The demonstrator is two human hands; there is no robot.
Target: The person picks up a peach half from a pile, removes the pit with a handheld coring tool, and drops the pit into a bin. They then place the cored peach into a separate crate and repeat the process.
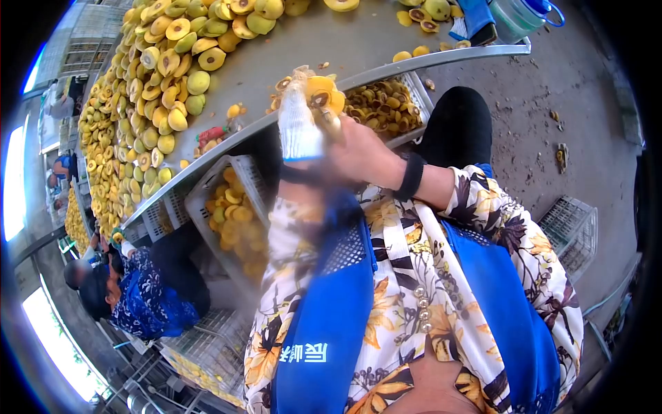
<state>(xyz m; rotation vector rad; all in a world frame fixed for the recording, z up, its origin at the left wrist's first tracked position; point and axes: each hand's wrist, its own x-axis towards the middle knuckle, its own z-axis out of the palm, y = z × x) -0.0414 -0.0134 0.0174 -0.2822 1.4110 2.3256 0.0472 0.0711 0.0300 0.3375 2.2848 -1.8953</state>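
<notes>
My left hand (298, 114), in a white knit glove with stained fingertips, holds yellow fruit (321, 90) with a dark centre showing, over the table's front edge. My right hand (365, 150), bare with a black wristband, presses in from the right. Its fingers are closed on a short tan and metallic tool (327, 124) that touches the fruit; the tool's exact shape is blurred. Below the hands, a crate (424, 96) of brown-centred fruit pieces (386, 107) sits partly under the table.
Piled fruit halves (169, 62) cover the left of the metal table (289, 45). A clear jug (514, 21) stands at the far right corner. Another crate (196, 200) holds yellow pieces lower left. A co-worker (148, 293) sits at the left. An empty-looking crate (569, 231) rests on the floor.
</notes>
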